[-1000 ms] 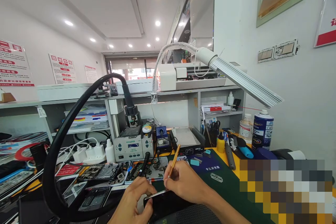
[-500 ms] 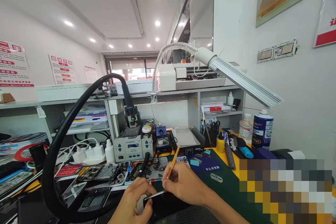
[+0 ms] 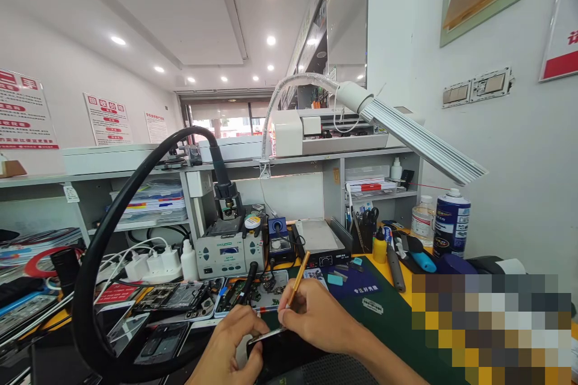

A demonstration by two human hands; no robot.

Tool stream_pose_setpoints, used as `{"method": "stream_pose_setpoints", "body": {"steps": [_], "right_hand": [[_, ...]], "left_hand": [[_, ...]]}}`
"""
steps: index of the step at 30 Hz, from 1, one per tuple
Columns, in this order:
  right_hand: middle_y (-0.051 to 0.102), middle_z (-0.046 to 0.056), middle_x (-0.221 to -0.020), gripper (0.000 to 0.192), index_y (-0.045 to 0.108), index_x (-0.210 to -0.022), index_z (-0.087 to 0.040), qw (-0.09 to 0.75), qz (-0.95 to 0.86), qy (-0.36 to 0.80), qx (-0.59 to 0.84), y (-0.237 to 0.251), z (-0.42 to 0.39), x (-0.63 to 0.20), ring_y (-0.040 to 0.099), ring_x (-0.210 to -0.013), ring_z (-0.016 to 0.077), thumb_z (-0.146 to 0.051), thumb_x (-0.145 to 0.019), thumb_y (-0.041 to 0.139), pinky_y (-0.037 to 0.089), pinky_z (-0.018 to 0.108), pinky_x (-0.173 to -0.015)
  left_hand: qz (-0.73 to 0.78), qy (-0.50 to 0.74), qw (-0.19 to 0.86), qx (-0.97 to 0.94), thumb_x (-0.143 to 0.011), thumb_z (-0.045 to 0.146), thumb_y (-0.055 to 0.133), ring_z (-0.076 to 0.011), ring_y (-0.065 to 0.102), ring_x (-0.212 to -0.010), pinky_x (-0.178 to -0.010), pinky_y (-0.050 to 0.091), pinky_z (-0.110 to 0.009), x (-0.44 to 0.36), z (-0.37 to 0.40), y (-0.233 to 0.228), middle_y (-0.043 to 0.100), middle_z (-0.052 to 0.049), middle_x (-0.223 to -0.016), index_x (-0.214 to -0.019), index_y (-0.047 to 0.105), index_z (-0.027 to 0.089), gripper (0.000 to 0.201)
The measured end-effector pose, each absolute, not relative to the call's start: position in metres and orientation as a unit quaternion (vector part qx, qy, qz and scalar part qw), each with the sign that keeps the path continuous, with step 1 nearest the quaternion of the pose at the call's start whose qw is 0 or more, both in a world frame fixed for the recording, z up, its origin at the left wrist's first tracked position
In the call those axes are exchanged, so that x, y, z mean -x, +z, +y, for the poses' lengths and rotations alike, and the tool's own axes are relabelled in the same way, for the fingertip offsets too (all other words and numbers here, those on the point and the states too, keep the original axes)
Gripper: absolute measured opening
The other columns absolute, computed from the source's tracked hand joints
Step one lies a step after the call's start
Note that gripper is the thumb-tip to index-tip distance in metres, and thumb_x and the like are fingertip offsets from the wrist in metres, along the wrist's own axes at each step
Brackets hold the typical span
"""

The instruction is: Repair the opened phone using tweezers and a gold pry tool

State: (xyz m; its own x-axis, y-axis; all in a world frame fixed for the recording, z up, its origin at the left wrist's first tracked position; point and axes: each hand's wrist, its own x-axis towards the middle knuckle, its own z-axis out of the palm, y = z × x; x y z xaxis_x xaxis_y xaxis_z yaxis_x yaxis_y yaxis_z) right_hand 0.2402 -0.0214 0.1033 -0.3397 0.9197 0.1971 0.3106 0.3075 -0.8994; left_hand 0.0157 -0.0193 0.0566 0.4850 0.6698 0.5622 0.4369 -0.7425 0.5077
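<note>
My left hand (image 3: pixel 241 340) grips the left end of a dark smartphone (image 3: pixel 289 352), thumb on its face and fingers curled over the far edge. The phone is tilted, and a thin metallic edge shows along its upper side. Held like a pen in my right hand (image 3: pixel 316 316) is a slim gold-coloured tool (image 3: pixel 300 280). Its lower end points down at the phone's upper edge; the tip is hidden by my fingers. A dark textured pad (image 3: pixel 336 370) lies under the phone, on a green mat (image 3: pixel 406 328).
A thick black hose (image 3: pixel 85 277) arcs across my left side. Opened phones and a parts tray (image 3: pixel 275 283) lie beyond my hands, before a rework station (image 3: pixel 230 252). A razor blade (image 3: pixel 372 306) lies right of my right hand; a spray can (image 3: pixel 451 222) stands farther right.
Hardly anything differs. The gold tool and my right fingers have shifted very slightly at the phone's edge; my left hand keeps its hold.
</note>
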Motion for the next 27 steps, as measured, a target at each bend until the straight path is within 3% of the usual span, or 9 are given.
{"method": "stream_pose_setpoints", "body": {"steps": [27], "right_hand": [[0.058,-0.003,-0.068,0.004,0.063,-0.077,-0.018,0.380,-0.710,0.400,0.437,0.1079,-0.0229,-0.2401,0.056,-0.067,0.0148,-0.014,-0.076,0.065,0.038,0.025,-0.059]], "left_hand": [[0.324,0.382,0.138,-0.855,-0.091,0.019,0.049,-0.0236,0.065,-0.085,-0.080,0.051,-0.035,-0.0159,-0.0211,0.0617,0.067,-0.004,-0.085,-0.086,0.067,0.023,0.020]]}}
